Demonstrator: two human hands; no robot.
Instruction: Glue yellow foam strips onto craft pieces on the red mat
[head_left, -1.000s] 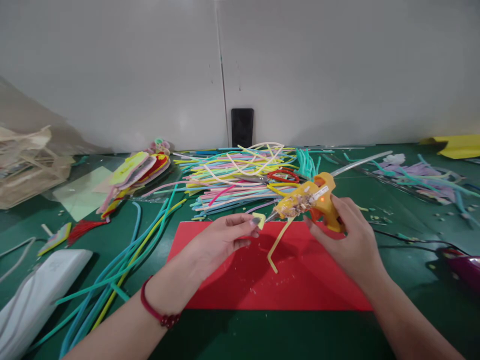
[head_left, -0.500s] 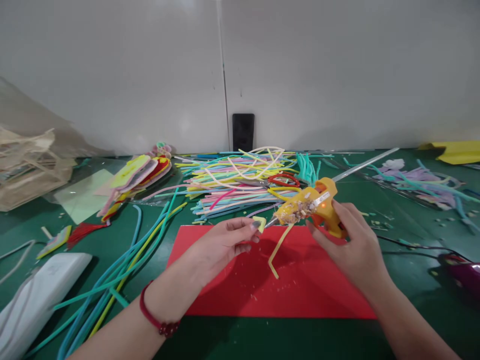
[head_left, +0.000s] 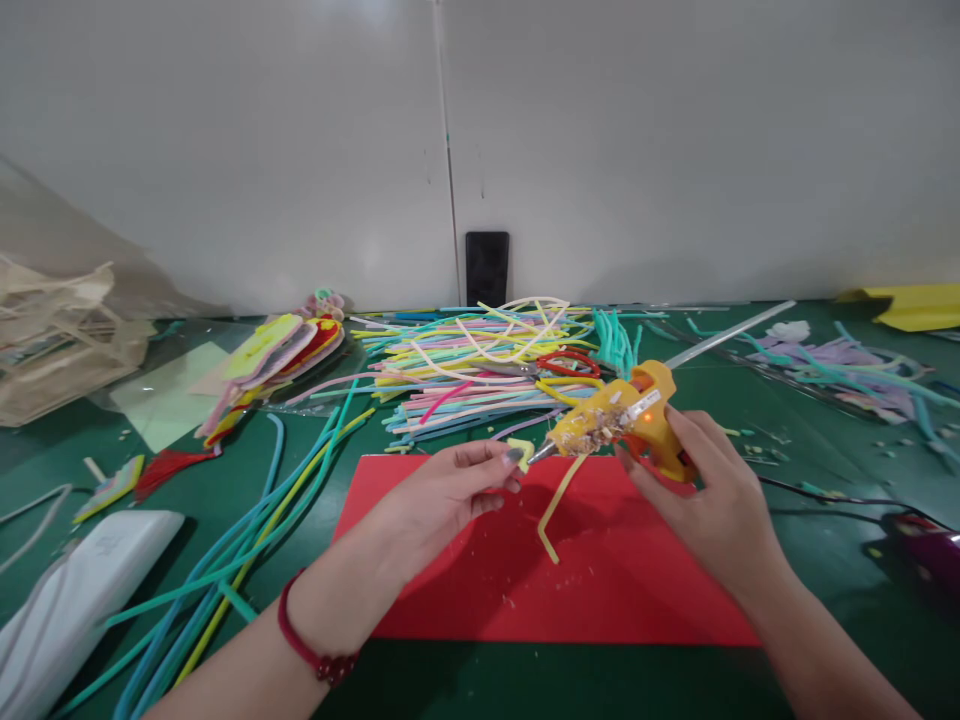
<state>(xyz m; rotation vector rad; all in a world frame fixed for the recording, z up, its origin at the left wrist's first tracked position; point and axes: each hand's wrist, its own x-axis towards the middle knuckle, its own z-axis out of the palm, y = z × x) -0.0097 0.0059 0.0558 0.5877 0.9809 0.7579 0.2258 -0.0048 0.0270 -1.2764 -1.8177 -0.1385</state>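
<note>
Left hand: the left hand (head_left: 454, 492) has a small yellow piece (head_left: 526, 446) pinched between thumb and fingers, held up over the back edge of the red sheet (head_left: 630, 590). Same grip as a second ago.

Right hand: the right hand (head_left: 716, 485) is wrapped around the handle of a yellow glue gun (head_left: 615, 405), nose pointing left. That grip hasn't changed either.

Nozzle: ok, here's the main difference. A second ago the metal nozzle (head_left: 543, 452) was beside the right side of the yellow piece, now it's down by the lower right corner. Super close, can't tell if it's actually touching.

Glue stick: clear glue stick (head_left: 735, 332) poking out the back of the gun, angled up to the right.

Yellow strip: bent yellow strip (head_left: 550, 510) over the red sheet under the gun, same spot as before.

Camera: whole scene sits a bit lower than a second ago, so the head probably tipped up slightly.

Tabletop: green tabletop (head_left: 420, 685), with the heap of coloured stems (head_left: 480, 345) behind the sheet and a black phone (head_left: 487, 268) upright against the wall. All that stayed put.
</note>
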